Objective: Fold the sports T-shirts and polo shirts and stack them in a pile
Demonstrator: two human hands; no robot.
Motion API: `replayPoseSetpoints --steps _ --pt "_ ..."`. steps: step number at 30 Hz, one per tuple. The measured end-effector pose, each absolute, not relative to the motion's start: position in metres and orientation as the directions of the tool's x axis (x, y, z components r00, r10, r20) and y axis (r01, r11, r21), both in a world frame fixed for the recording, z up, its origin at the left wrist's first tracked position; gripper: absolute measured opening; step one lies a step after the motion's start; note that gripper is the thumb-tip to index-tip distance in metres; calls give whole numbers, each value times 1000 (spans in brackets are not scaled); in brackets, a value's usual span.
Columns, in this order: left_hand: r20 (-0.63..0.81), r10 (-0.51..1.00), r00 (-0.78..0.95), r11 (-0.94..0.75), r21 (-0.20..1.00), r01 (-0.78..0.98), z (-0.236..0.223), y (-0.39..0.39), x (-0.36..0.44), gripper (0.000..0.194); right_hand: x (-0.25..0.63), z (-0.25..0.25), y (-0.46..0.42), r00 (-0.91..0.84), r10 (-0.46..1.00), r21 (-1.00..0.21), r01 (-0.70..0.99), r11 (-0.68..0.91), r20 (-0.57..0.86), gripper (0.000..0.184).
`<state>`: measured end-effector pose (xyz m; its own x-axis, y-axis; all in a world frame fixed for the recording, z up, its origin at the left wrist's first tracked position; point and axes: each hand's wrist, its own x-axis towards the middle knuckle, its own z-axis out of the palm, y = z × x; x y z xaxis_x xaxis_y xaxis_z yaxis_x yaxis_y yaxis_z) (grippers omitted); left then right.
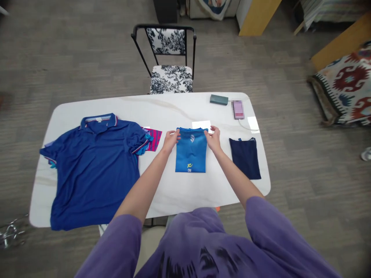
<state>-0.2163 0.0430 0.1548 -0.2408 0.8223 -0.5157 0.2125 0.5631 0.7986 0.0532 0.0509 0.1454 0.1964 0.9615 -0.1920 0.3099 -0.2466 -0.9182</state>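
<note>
A bright blue T-shirt (191,150), folded into a neat rectangle, lies on the white table in front of me. Its collar edge faces away, with a pale logo near the top and a yellow mark near the bottom. My left hand (171,139) pinches its upper left corner. At the upper right corner, my right hand (213,138) grips the cloth between thumb and fingers. To the left, a dark blue polo shirt (98,170) is spread out over other clothes, including a pink striped garment (155,139). A folded navy garment (245,158) rests to the right.
The white table (171,197) has rounded corners. Near its far right corner are a dark green case (219,100) and a blurred pink phone-like item (238,109) with a cable. A patterned chair (171,79) stands beyond the far edge.
</note>
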Motion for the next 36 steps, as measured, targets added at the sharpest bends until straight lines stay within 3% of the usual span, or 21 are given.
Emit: replayPoseSetpoints --steps 2,6,10,15,22,26,31,33,36 --pt "-495 822 -280 568 740 361 121 48 -208 54 54 110 58 155 966 -856 448 -257 -208 64" --pt "-495 800 -338 597 597 537 84 -1 -201 59 69 68 6 107 919 -589 738 -329 -379 61" --pt "-546 747 -379 633 410 657 80 -74 -208 55 84 65 -67 130 855 -438 814 -381 -502 45" --pt "-648 711 -273 563 292 773 90 -140 -211 34 74 74 -115 28 775 -260 934 -246 -632 36" --pt "-784 607 -130 468 222 855 119 -243 -219 25 64 118 -212 -19 723 -218 958 -184 -691 19" --pt "-833 542 -114 468 186 864 126 -267 -248 43 70 140 -241 -13 718 -209 960 -185 -696 27" --pt "-543 837 -68 339 417 843 103 -179 -267 62 72 115 -152 34 829 -241 950 -201 -558 58" --pt "-459 887 -49 288 468 836 91 -132 -261 63 66 99 -107 38 857 -262 944 -199 -515 69" --pt "-462 887 -31 267 456 849 79 -85 -245 56 53 83 -64 33 868 -285 938 -198 -495 61"
